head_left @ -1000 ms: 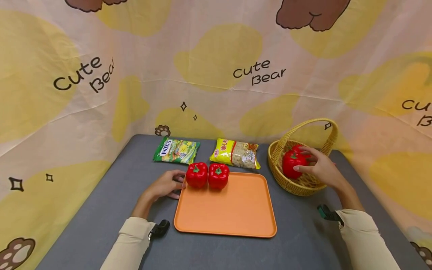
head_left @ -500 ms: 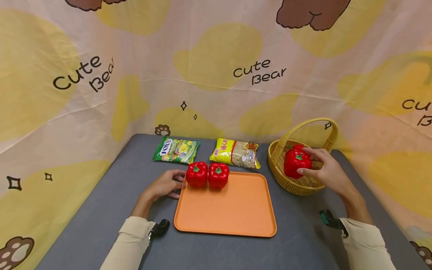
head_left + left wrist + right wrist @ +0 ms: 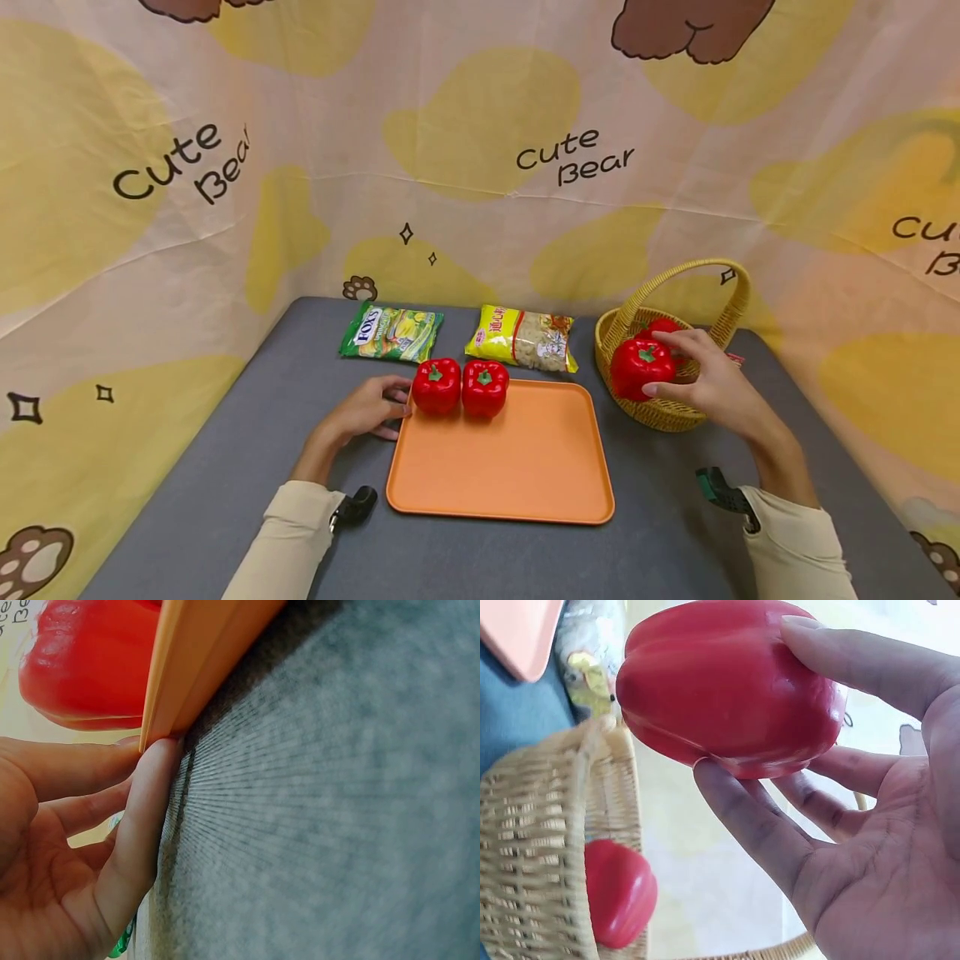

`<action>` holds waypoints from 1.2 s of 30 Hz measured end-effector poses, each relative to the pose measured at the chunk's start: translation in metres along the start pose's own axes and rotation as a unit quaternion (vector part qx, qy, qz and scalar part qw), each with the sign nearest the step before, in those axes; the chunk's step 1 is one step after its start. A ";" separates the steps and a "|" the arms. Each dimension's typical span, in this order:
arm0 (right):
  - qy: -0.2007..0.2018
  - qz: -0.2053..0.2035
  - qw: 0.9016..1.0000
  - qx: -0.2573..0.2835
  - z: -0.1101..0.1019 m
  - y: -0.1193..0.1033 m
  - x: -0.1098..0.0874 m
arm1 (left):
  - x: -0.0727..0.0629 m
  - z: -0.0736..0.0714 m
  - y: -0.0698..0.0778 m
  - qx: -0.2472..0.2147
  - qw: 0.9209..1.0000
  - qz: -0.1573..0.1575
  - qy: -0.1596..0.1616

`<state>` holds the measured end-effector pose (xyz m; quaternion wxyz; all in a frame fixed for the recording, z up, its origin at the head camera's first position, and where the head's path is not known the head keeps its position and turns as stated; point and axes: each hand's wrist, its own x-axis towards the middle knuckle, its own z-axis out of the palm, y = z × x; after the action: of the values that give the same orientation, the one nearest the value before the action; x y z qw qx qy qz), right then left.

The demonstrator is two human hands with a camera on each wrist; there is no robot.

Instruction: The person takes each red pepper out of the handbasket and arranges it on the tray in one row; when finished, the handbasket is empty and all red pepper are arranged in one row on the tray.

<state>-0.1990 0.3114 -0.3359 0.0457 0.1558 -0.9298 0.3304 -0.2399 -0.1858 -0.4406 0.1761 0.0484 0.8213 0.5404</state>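
My right hand grips a red bell pepper between thumb and fingertips, over the front left of the wicker basket. In the right wrist view this pepper is above the basket's rim, and another red bell pepper lies inside the basket. My left hand pinches the left rim of the orange tray; the left wrist view shows a finger under that rim. Two red bell peppers, one on the left and one beside it, sit at the tray's back left.
A green Fox's candy bag and a yellow pasta bag lie behind the tray on the grey table. The basket's tall arched handle rises behind the right hand. Printed cloth walls in the table.
My right hand has taken hold of a bell pepper in the basket and lifted it up and to the left, exposing the other pepper behind. The left hand and the tray have stayed put.
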 end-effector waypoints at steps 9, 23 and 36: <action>0.000 -0.006 0.999 0.049 0.016 -0.011 0.008 | 0.001 0.000 -0.001 -0.002 1.000 -0.003 -0.002; -0.031 -0.014 0.996 0.088 0.049 -0.029 0.023 | 0.000 0.001 -0.001 -0.002 1.000 -0.002 -0.004; -0.064 -0.031 0.988 0.136 0.079 -0.035 0.036 | 0.002 -0.002 0.000 0.007 1.000 -0.006 0.000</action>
<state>-0.2201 0.2267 -0.3698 -0.0251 0.2099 -0.8722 0.4411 -0.2421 -0.1867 -0.4401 0.1791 0.0441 0.8254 0.5336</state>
